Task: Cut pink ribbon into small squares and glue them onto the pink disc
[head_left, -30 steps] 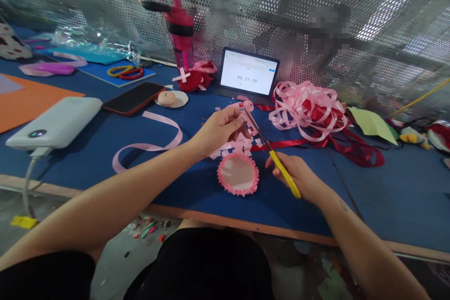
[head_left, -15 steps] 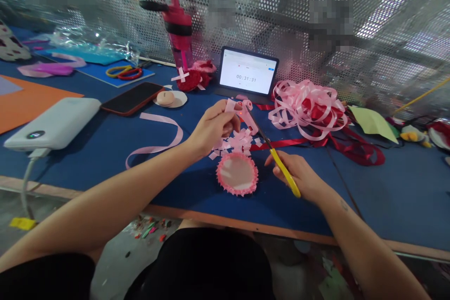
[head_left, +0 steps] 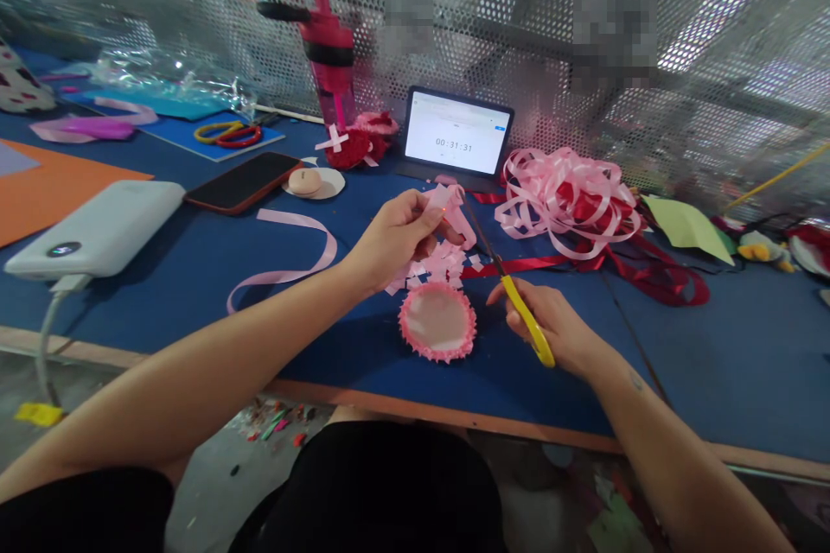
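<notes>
Between its thumb and fingers my left hand pinches a pink ribbon, folded and curling at its far end. My right hand is closed round yellow-handled scissors, whose dark blades reach up beside the ribbon; whether they touch it I cannot tell. Under my left hand lies a heap of small cut pink ribbon pieces. Just in front of the heap is a round pale disc with a frilled pink rim, flat on the blue table.
Behind stands a tablet showing a timer. Tangled pink and red ribbons lie at right. A loose ribbon strip, a phone, a power bank, a tumbler and red-and-yellow-handled scissors are at left.
My left hand has shifted slightly right, and the ribbon in it has turned and moved a little. My right hand with the scissors stays almost in place.
</notes>
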Available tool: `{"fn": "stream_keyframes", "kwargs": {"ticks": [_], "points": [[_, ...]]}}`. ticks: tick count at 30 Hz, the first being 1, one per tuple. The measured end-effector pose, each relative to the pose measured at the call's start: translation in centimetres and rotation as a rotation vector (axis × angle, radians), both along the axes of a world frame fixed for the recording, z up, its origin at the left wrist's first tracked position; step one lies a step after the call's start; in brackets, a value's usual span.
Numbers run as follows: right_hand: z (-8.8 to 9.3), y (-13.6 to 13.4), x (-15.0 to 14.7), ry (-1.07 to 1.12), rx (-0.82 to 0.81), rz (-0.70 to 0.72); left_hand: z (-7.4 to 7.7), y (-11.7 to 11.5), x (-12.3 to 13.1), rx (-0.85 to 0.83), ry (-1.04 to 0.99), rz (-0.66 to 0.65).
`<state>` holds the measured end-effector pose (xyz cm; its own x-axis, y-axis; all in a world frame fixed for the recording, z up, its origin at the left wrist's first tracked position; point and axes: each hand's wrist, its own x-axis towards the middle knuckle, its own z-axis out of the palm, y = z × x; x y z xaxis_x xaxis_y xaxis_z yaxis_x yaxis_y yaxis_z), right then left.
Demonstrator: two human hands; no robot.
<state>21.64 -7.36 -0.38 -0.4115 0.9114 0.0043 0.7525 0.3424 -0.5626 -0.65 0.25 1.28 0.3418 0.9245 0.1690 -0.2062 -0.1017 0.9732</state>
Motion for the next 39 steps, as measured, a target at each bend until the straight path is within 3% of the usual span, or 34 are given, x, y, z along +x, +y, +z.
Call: {"fn": "stream_keyframes", "kwargs": {"ticks": [9, 16, 30, 39], "points": [[0.19, 0.09, -0.33, -0.177, -0.015, -0.023, 0.09, 0.05, -0.18, -0.026, -0.063, 0.018], [0.10, 0.13, -0.57, -0.236, -0.007, -0.005, -0.19, -0.04, -0.12, 0.001, 0.020, -0.039], [0.60, 0.04, -0.72, -0.104, -0.060, -0.007, -0.23, -0.02, -0.16, 0.045, 0.053, -0.067], [-0.07, 0.30, -0.34, -0.029, -0.085, -0.030, -0.22, 0.00, -0.25, 0.039, 0.074, -0.046]]}}
